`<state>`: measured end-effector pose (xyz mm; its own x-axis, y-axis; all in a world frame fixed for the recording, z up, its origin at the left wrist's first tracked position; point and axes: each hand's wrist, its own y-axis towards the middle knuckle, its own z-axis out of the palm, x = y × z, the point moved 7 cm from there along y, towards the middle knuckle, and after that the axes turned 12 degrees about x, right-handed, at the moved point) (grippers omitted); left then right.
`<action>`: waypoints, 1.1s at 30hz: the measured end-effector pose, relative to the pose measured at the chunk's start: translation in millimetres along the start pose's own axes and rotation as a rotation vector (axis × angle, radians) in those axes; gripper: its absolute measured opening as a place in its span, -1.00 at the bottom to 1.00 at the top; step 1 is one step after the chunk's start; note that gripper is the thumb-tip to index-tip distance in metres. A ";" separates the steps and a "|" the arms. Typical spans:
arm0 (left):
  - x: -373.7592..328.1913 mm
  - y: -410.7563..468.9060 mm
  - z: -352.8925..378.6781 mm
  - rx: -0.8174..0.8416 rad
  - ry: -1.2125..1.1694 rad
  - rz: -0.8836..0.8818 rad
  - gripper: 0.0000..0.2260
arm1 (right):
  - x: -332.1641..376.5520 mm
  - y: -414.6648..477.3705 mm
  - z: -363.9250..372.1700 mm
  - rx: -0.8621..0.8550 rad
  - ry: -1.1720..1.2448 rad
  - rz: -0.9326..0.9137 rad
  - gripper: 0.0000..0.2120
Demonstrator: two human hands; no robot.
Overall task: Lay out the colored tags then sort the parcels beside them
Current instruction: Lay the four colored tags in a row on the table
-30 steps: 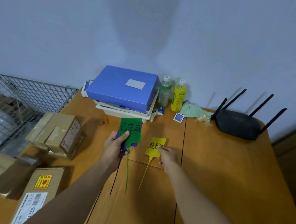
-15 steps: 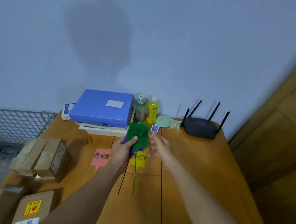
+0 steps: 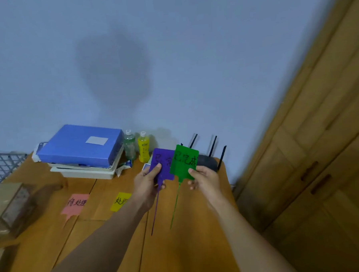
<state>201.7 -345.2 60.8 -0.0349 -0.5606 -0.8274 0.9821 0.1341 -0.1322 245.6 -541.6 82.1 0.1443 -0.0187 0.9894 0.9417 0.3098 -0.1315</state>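
Left hand (image 3: 148, 181): raised above the wooden table (image 3: 192, 239), thumb and fingers pinched on the purple tag (image 3: 162, 168), its thin tail hanging down. Right hand (image 3: 204, 179): alongside, fingers pinched on the green tag (image 3: 184, 162), whose edge overlaps the purple one. Pink tag (image 3: 76, 204) and yellow tag (image 3: 120, 201): flat on the table, side by side, apart. Cardboard parcels (image 3: 10, 207): far left edge. Blue box (image 3: 79, 146), two bottles (image 3: 136, 147), black router (image 3: 208, 162): along the wall.

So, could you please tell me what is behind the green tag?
The green tag in the right hand overlaps the purple tag and hides part of the black router; only its antennas and right end show.
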 end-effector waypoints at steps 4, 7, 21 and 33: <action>18.2 0.7 6.9 -0.046 -0.027 0.024 -0.77 | -31.8 -3.1 -51.8 -0.039 0.102 0.090 -0.80; 29.3 1.7 6.4 -0.065 -0.022 0.023 -0.80 | -81.4 5.9 -58.0 -0.054 0.158 0.232 -0.77; 72.5 17.1 -94.5 -0.216 0.039 -0.065 -0.86 | -263.5 76.5 -32.1 -0.134 0.071 0.658 -0.74; 89.3 29.7 -32.6 -0.117 0.091 -0.136 -0.80 | -201.1 41.5 -94.8 -0.114 -0.348 0.593 -0.66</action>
<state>221.7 -364.7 -34.8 -0.1873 -0.5047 -0.8427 0.9393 0.1590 -0.3041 284.5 -615.1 -128.2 0.5558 0.4346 0.7086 0.7631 0.0714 -0.6423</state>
